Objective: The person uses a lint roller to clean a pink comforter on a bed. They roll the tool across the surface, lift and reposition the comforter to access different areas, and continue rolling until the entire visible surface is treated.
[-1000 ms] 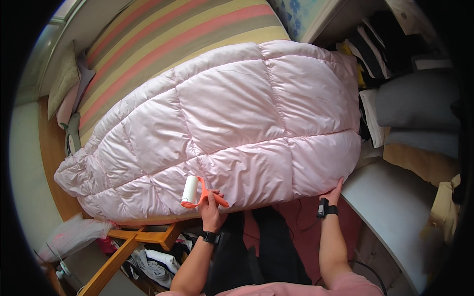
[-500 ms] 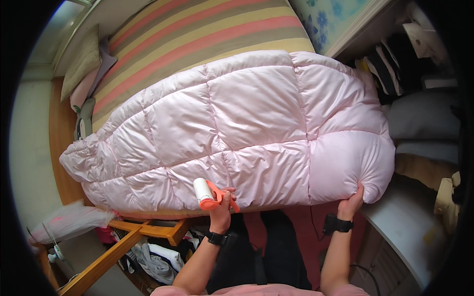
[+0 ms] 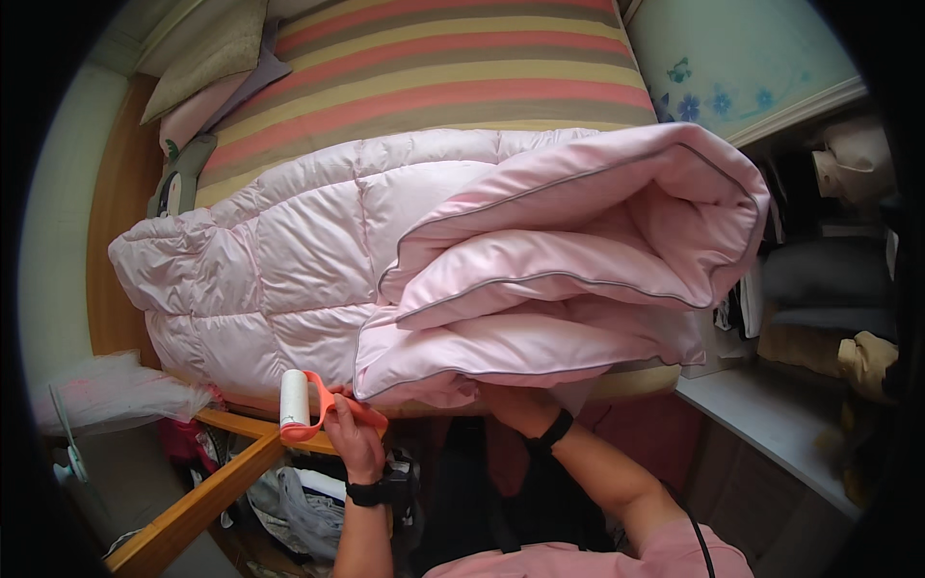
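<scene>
some of the right hand point(image 3: 516, 408) is hidden by the quilt point(image 3: 540, 258)

Pink comforter point(image 3: 453, 275), right end folded over, orange-handled lint roller point(image 3: 295, 399) by front edge

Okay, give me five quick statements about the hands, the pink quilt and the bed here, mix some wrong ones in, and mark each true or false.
1. The left hand holds a lint roller with an orange handle. True.
2. The lint roller's cylinder is green. False; it is white.
3. The right hand is at the near edge of the pink quilt, its fingertips out of sight. True.
4. The pink quilt lies completely flat. False; its right part is folded over in layers.
5. A striped bed cover shows beyond the pink quilt. True.
</scene>
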Demonstrator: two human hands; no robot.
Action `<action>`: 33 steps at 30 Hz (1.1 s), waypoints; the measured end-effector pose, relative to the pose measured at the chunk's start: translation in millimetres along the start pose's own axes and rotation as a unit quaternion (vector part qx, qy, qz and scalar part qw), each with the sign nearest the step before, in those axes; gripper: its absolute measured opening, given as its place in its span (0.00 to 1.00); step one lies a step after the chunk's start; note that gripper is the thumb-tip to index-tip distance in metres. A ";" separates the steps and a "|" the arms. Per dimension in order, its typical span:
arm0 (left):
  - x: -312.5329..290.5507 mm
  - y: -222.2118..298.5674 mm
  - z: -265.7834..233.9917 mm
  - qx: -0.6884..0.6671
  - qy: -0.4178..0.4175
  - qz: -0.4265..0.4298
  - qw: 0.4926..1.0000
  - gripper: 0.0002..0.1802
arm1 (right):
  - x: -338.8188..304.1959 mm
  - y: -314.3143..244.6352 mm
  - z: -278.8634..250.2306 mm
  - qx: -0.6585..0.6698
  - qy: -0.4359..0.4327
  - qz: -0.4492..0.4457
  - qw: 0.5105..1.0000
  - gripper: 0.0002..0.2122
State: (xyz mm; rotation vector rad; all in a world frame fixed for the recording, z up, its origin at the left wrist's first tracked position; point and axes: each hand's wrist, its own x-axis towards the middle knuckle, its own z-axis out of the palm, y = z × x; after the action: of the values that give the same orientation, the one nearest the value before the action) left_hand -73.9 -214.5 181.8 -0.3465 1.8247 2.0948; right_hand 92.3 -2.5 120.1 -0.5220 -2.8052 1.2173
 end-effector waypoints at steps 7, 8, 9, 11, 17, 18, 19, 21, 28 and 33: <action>50.9 -22.6 -89.5 0.120 0.017 -0.025 0.992 0.06 | 21.6 -17.0 106.5 0.396 -0.171 0.334 0.838 0.20; 55.6 -30.8 -92.7 0.176 0.002 -0.038 0.984 0.07 | 9.9 -8.9 106.8 0.318 -0.237 0.193 0.897 0.22; 59.7 -40.3 -92.7 0.279 -0.015 -0.035 0.959 0.09 | -2.8 -0.7 107.2 0.278 -0.247 0.177 0.911 0.22; 66.4 -61.0 -87.2 0.221 -0.120 0.002 0.968 0.18 | -20.6 27.5 101.9 0.201 -0.300 0.155 0.919 0.22; 79.5 -104.6 -34.5 0.198 -0.231 -0.018 0.952 0.26 | -64.3 105.2 46.1 0.315 0.355 0.304 0.826 0.21; 78.5 -102.4 -24.4 0.233 -0.219 -0.057 0.946 0.22 | -56.1 112.7 21.2 0.407 0.444 0.262 0.754 0.24; 74.2 -96.3 -15.7 0.267 -0.203 -0.098 0.937 0.18 | -39.1 115.8 -1.7 0.448 0.510 0.228 0.699 0.28; 51.7 -75.8 -0.4 0.223 -0.240 0.008 0.945 0.13 | -9.2 101.2 -65.4 0.563 0.498 0.176 0.635 0.28; -14.7 -17.4 -19.7 0.128 -0.194 -0.059 0.971 0.12 | 193.6 -3.9 -151.1 0.429 0.247 -0.084 0.865 0.30; 13.6 -51.3 -54.1 0.247 -0.011 -0.301 0.921 0.13 | 266.0 -64.2 -72.3 0.077 0.095 -0.266 0.956 0.31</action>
State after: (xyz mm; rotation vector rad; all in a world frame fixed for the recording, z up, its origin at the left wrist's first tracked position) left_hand -67.5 -260.7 122.1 -0.6423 1.8470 1.1807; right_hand -164.9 92.6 190.4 0.1216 -2.4226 1.1690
